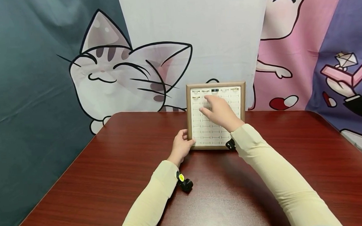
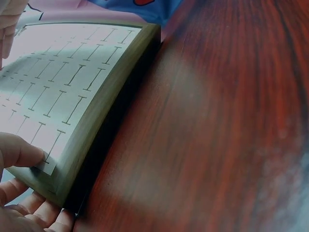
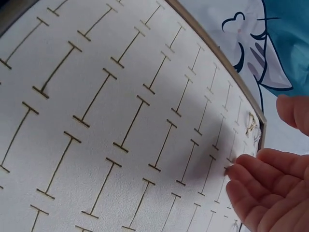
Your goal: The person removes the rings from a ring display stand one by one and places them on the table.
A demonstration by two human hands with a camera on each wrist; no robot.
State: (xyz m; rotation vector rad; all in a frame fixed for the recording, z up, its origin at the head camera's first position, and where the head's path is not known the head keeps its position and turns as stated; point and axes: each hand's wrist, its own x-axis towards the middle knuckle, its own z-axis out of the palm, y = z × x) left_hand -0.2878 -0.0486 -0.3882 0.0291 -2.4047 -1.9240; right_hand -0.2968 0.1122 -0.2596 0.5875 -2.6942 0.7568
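A wood-framed ring tray point(image 1: 189, 119) stands tilted at the far side of the table, its white pad cut into rows of slots. A dark ring point(image 1: 215, 90) and a few pale rings sit in its top row. My left hand point(image 1: 182, 144) grips the tray's lower left corner, with the thumb point(image 2: 19, 151) on the pad's corner and the fingers point(image 2: 29, 208) below the frame point(image 2: 104, 104). My right hand point(image 1: 205, 104) reaches over the upper pad, fingers fairly straight. Its fingertips point(image 3: 241, 176) touch the pad point(image 3: 120, 96) by a slot, near a small gold ring point(image 3: 251, 124). I see nothing held in them.
The tray stands on a dark red wooden table point(image 1: 110, 171) with rounded far corners. A cartoon cat backdrop cloth point(image 1: 120, 71) hangs close behind it. Black wrist cameras point(image 1: 184, 184) sit under both cream sleeves.
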